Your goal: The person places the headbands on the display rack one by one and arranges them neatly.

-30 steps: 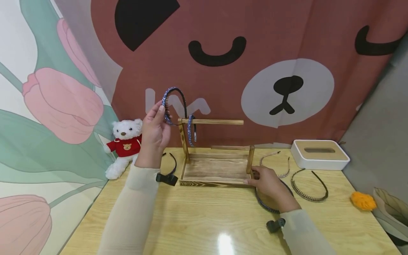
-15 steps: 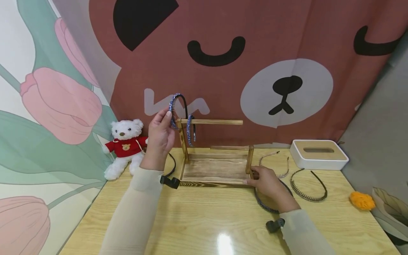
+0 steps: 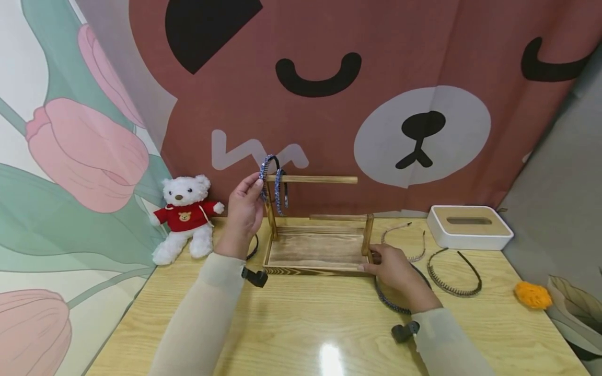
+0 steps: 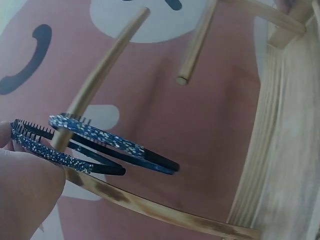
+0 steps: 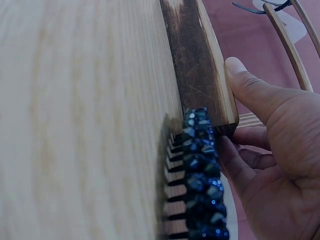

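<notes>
In the head view my left hand [image 3: 245, 208] pinches a blue glittery toothed headband [image 3: 264, 168] at the left end of the wooden rack's upper bar [image 3: 324, 179]. From the left wrist, the arms of this headband straddle the bar close beside the upright. A second blue glittery headband [image 4: 100, 134] hangs on the bar just to its right. My right hand [image 3: 392, 266] grips the front right corner of the rack's tray [image 3: 320, 249], thumb on top. Under that hand lies a dark blue beaded headband [image 5: 202, 175], partly covered by the wrist in the head view.
Two more headbands lie to the right, one pinkish [image 3: 416, 258] and one brown-black [image 3: 453, 288]. Behind them stands a white tissue box [image 3: 471, 237]. A teddy bear [image 3: 187, 216] sits at left; a black headband [image 3: 255, 248] is half hidden by my left arm. An orange pompom [image 3: 533, 295] lies far right.
My left hand has moved right and down, bringing the headband from the air left of the rack onto the bar's left end. The right hand stays on the tray corner.
</notes>
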A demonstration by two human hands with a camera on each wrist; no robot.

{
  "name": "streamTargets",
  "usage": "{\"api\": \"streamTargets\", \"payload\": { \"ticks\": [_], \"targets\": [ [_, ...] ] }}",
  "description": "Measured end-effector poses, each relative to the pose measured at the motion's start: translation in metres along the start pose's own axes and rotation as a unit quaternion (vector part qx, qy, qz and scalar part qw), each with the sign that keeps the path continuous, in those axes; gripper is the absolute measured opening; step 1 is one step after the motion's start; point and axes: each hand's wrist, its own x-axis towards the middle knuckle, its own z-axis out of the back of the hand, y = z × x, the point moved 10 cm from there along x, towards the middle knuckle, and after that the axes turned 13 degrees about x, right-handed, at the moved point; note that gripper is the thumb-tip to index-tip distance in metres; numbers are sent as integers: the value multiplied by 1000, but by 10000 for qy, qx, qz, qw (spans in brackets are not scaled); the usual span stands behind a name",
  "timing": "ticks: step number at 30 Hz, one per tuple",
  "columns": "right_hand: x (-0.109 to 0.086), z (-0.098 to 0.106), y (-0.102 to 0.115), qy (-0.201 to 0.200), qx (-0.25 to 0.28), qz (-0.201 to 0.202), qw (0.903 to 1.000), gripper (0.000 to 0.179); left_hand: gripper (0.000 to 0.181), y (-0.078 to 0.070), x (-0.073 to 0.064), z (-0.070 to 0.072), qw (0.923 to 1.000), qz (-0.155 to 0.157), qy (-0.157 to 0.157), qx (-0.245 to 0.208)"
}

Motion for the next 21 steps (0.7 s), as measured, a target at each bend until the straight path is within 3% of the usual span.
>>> {"api": "streamTargets", "payload": {
  "ticks": [13,21],
  "targets": [
    [-1,-1,-2,7,25,-49,10000,86,27,24,-7,7,9989,408,-2,233],
    [0,-1,-1,52,-16,-104,9999,85,26,31,-7,9,9990,395,43,201]
  ]
}}
